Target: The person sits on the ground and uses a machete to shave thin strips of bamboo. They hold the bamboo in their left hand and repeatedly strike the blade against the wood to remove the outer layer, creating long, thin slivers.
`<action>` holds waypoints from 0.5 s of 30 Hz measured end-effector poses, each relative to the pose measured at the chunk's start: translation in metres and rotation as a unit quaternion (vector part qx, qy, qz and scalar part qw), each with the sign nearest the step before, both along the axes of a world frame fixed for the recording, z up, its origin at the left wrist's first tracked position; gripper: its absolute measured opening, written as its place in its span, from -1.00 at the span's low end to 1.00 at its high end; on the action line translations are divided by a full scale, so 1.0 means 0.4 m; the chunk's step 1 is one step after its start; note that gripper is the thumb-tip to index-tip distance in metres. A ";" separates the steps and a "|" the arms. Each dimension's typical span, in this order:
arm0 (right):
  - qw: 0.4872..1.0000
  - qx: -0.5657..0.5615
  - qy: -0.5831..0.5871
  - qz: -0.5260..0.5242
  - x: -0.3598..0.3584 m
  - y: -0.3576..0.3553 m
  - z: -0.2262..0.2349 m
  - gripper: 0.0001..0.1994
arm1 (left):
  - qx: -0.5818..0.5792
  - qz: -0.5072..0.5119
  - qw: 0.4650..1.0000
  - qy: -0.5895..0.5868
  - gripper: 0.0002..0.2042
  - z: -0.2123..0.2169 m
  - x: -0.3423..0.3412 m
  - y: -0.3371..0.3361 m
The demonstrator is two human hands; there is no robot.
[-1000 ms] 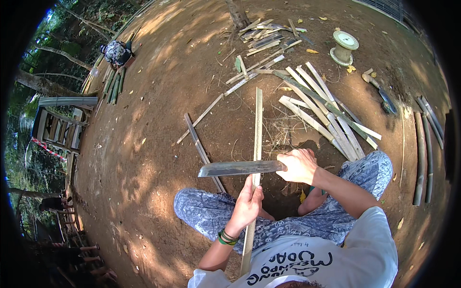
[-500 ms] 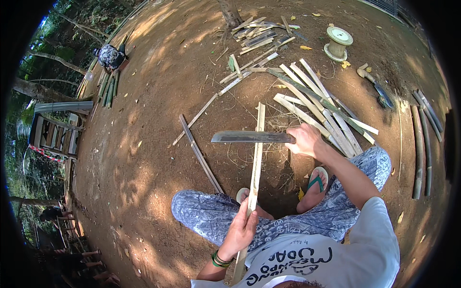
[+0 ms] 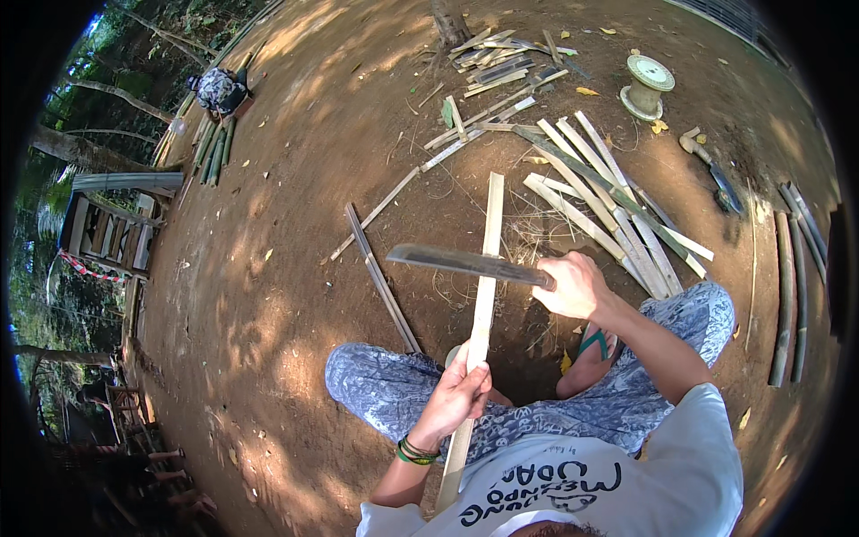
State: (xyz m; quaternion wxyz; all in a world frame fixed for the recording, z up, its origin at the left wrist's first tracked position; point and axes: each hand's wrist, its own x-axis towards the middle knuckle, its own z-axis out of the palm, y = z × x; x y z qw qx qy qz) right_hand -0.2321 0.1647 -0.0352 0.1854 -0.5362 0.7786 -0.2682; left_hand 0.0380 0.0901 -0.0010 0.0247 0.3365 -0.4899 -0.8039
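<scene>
Lengthwise, pale strip (image 3: 483, 315) points forward (leaning slightly right).

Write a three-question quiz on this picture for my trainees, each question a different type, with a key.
1. True or false: the right hand is empty.
2. In the picture, where is the pale spool relative to the tree trunk? A) To its left B) To its right C) Straight above it
3. Fill in the blank: the left hand holds a ______.

Key:
1. False; it grips a long knife.
2. B
3. pale strip
</scene>
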 end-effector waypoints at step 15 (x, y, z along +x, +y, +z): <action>0.995 -0.014 0.096 0.025 -0.037 0.002 -0.017 -0.71 | -0.064 -0.009 0.998 -0.020 -0.54 0.048 0.062 0.067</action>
